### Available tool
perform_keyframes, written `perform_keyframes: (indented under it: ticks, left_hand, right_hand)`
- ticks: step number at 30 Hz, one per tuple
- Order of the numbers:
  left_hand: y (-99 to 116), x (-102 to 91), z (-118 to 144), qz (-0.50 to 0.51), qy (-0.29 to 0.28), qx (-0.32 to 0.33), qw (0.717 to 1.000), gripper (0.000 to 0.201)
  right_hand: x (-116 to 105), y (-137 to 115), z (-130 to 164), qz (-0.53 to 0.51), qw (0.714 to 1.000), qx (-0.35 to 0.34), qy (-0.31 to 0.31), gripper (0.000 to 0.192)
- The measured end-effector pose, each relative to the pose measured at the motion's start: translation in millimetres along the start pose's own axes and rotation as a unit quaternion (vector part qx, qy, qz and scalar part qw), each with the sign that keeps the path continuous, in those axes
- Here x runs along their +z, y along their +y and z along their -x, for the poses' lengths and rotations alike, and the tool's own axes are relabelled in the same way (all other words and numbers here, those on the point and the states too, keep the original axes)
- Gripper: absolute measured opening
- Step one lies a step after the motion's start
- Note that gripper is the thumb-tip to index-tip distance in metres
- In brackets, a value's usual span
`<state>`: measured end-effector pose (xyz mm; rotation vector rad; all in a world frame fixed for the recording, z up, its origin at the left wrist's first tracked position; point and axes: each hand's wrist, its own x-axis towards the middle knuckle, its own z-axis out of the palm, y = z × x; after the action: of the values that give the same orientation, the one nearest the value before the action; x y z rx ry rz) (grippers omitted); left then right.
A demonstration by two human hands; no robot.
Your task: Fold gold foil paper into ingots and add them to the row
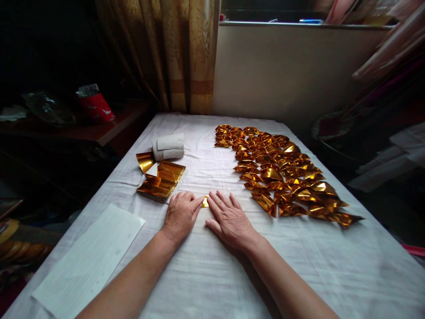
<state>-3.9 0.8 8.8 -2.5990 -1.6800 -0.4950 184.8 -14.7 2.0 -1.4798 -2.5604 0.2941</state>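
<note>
Gold foil point(205, 201) under both flat hands point(181, 215)

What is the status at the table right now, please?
Left hand and right hand flat, pressing small gold foil piece. Foil stack left, folded pieces right. Nothing in the way.
</note>
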Motion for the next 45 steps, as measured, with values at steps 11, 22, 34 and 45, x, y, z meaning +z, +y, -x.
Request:
perform_keyframes:
  ticks: [11,22,34,45]
  left_hand:
    - [-9.2,-3.5,6.9,-0.035,0.011,0.016,0.999,0.024]
    - [-3.8,-10.3,5.9,-0.044,0.057,0.024,0.997,0.021]
    - [8.4,-2.9,7.3,0.016,0.036,0.038,0.999,0.016]
    - [-1.0,-3.3,0.7,0.052,0.021,-0.021,0.998,0.007]
  right_hand:
    - [-3.4,6.4,11.1,0.024,0.996,0.088,-0.021,0.064]
    - [2.7,-1.5,12.8,0.027,0.989,0.141,0.026,0.064]
    - [3.9,-4.2,12.5,0.021,0.99,0.128,0.047,0.059]
    - [-0.3,1.7,11.5,0.006,0.991,0.107,0.077,0.051]
